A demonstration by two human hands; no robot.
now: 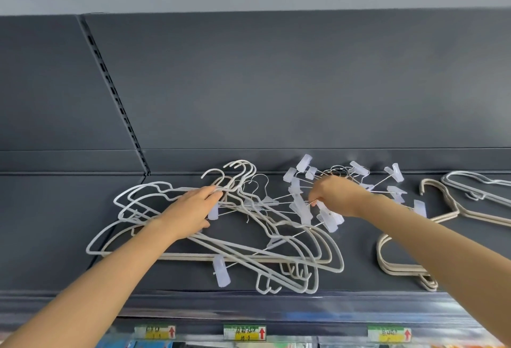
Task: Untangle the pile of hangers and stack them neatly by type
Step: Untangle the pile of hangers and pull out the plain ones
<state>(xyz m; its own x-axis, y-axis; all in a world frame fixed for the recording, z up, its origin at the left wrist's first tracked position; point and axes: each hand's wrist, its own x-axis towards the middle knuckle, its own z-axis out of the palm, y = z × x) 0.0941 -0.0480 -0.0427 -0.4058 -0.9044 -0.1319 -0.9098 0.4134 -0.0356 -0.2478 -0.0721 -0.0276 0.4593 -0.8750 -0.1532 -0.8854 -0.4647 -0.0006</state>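
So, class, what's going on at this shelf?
A person is sorting hangers on a dark shelf. Their left grip presses on the tangled hangers, while the right grip pinches the wire of a clip hanger in the pile. A beige stack already lies to the right.

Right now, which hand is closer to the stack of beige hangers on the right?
Right. The right hand pinches clip hangers just left of the beige hanger stack; the left hand rests farther left, on white hangers.
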